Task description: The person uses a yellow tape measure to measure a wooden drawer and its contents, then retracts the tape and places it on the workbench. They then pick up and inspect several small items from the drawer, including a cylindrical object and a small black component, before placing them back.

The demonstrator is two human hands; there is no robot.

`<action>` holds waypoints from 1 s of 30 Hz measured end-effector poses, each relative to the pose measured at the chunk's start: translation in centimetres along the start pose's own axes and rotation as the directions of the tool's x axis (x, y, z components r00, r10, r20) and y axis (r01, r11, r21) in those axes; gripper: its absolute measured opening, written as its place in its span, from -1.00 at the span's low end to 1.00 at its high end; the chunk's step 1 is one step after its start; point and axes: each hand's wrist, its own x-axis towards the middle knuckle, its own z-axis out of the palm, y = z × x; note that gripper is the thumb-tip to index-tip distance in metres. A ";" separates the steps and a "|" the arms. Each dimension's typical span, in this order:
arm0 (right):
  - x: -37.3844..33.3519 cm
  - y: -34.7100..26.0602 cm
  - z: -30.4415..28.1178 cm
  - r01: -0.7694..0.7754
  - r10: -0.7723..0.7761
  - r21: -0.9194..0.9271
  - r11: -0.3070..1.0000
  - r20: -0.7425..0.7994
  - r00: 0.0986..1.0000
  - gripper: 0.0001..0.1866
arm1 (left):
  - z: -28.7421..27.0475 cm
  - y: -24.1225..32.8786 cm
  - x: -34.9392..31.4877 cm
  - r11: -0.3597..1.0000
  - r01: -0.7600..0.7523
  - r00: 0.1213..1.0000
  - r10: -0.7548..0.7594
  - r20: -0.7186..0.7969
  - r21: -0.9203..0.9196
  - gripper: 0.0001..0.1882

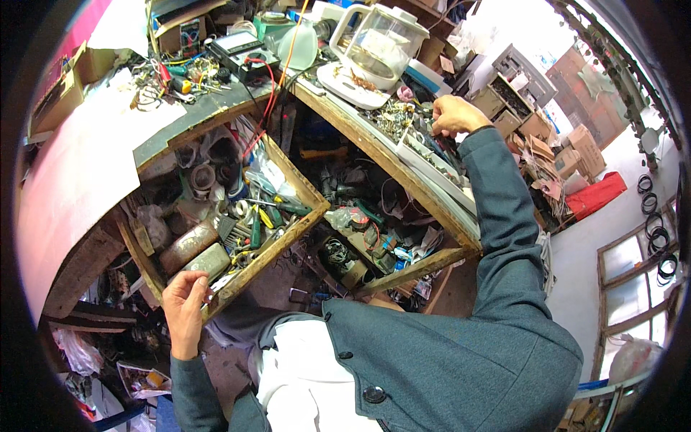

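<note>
My left hand (184,308) is closed in a pinch at the front left corner of an open wooden drawer (277,237). A small pale glint shows at its fingertips, too small to name. Inside that drawer lie two metal boxes (190,246), pliers and screwdrivers, one with a green handle (255,230). My right arm reaches to the far right of the bench. There my right hand (455,115) has its fingers curled down over a heap of small metal parts (396,119), beside a long white tray (435,162). What its fingertips hold is hidden.
A second drawer (417,272) stands open on the right, full of cables and parts. On the bench are a glass coffee pot (381,43), a meter (245,54) with red and black leads, and loose tools (176,83). Cardboard boxes (579,151) pile up at right.
</note>
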 end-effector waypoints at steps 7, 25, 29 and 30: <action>-2.5 -0.5 -0.4 0.289 -0.308 -0.136 0.948 -0.152 0.939 -0.62 | 0.2 0.3 -0.2 1.000 -0.006 1.000 0.006 -0.003 0.016 -0.86; -5.1 0.7 1.3 0.192 -0.179 0.068 0.979 -0.156 0.971 -0.75 | -0.1 0.3 0.0 0.999 0.017 0.999 -0.018 0.039 0.034 -0.90; -6.1 -0.8 2.2 0.141 -0.164 -0.157 0.978 -0.147 0.975 -0.72 | -0.1 0.4 0.0 0.999 0.027 0.999 -0.028 0.034 0.045 -0.90; -5.5 -0.2 2.9 0.140 -0.162 -0.150 0.979 -0.141 0.977 -0.72 | 0.0 0.5 0.0 0.999 0.023 0.999 -0.025 0.039 0.046 -0.90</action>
